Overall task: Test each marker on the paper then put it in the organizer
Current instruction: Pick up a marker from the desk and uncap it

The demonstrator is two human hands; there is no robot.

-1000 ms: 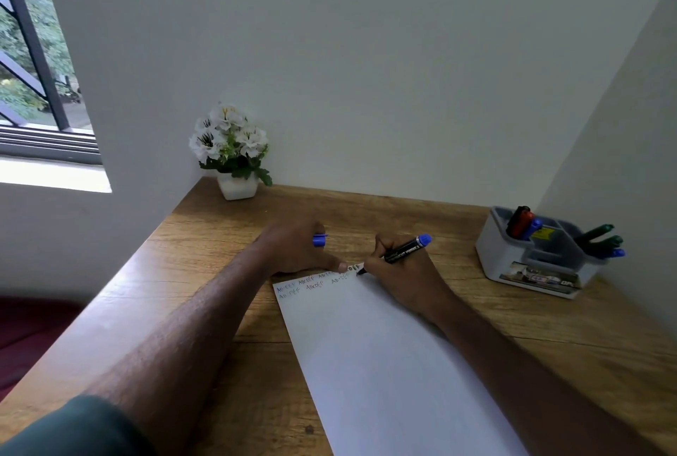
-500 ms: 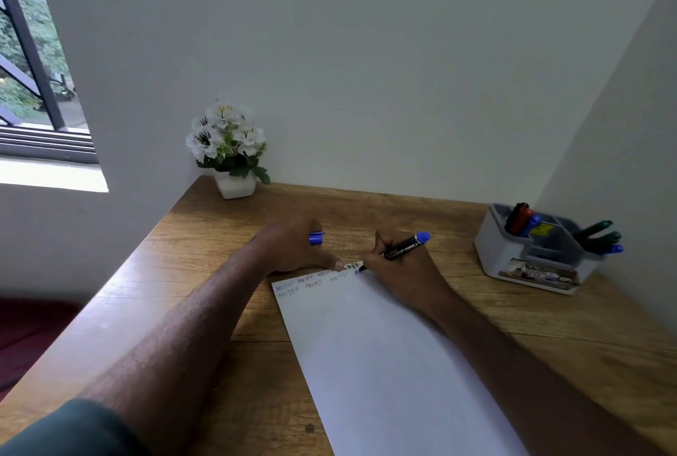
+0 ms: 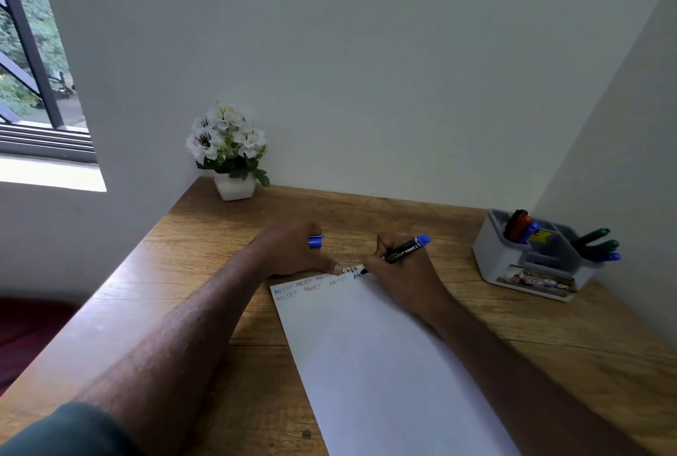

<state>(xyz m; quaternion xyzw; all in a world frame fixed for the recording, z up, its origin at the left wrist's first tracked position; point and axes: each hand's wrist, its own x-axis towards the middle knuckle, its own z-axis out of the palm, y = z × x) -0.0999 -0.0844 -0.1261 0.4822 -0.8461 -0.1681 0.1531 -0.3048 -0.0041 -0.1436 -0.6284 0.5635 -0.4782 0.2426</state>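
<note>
While our right hand [image 3: 399,274] pinches the marker [image 3: 401,253], tip on the paper [image 3: 384,364] near its far edge, we are mid-test. Our left hand [image 3: 296,252] pins the sheet, cap [image 3: 315,241] tucked between its fingers. Next we judge: recap, then reach to the organizer [image 3: 535,265] at right.

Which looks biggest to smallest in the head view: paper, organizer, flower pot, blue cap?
1. paper, though it lies nearest the camera.
2. organizer.
3. flower pot, counted without its flowers.
4. blue cap, held in the left hand and only partly visible.
</note>
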